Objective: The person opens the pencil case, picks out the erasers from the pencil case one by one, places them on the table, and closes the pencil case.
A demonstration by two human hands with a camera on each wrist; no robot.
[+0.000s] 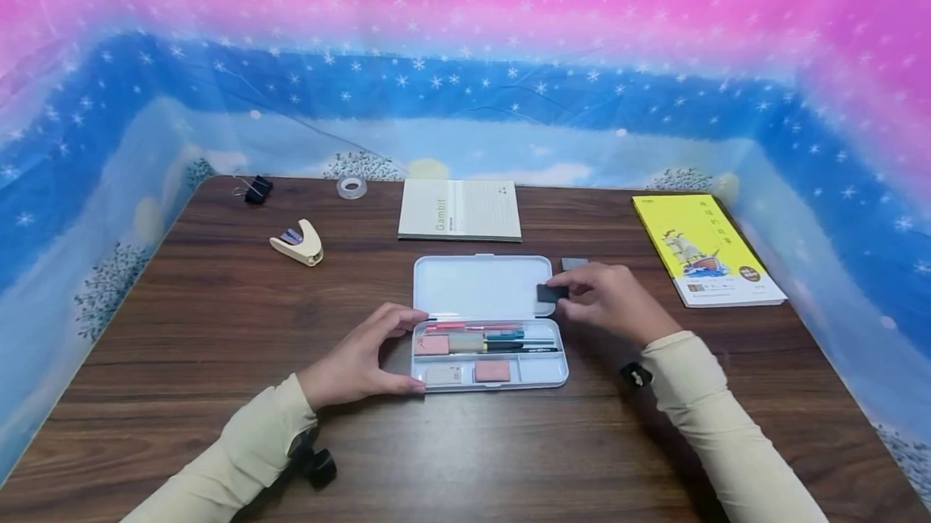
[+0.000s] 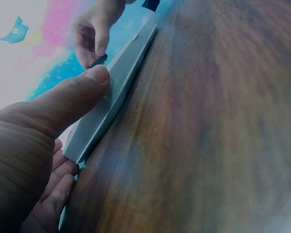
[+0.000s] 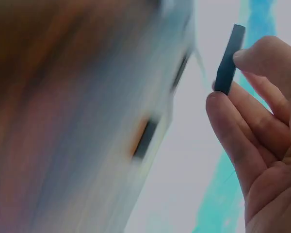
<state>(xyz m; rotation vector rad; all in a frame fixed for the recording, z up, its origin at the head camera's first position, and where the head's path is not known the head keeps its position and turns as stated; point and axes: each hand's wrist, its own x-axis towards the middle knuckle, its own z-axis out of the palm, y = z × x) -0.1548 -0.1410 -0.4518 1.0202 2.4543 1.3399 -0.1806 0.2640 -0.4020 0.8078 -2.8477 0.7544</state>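
- Nearest the camera, two cream sleeves reach forward over the dark wooden tabletop (image 1: 218,321).
- Left hand (image 1: 360,361) rests at the left end of an open pencil case (image 1: 489,321); its thumb and fingers are spread and touch the case's edge, bracing it without curling round it.
- Left wrist view shows that thumb pressed flat against the grey side of the case.
- Right hand (image 1: 607,301) pinches a small dark eraser (image 1: 550,293) between thumb and fingertips, just beside the right edge of the case's raised lid.
- Right wrist view shows the eraser (image 3: 229,59) held edge-on, thumb on one side and a fingertip on the other.
- Case tray holds pens, pink erasers and a pale one.
- Second small grey block (image 1: 574,263) lies on the tabletop just behind the right hand.
- Behind the case lies a pale notebook (image 1: 460,209); a yellow book (image 1: 704,248) sits to the right.
- Far left: a cream stapler (image 1: 298,243), a black binder clip (image 1: 256,188) and a roll of clear tape (image 1: 351,187).
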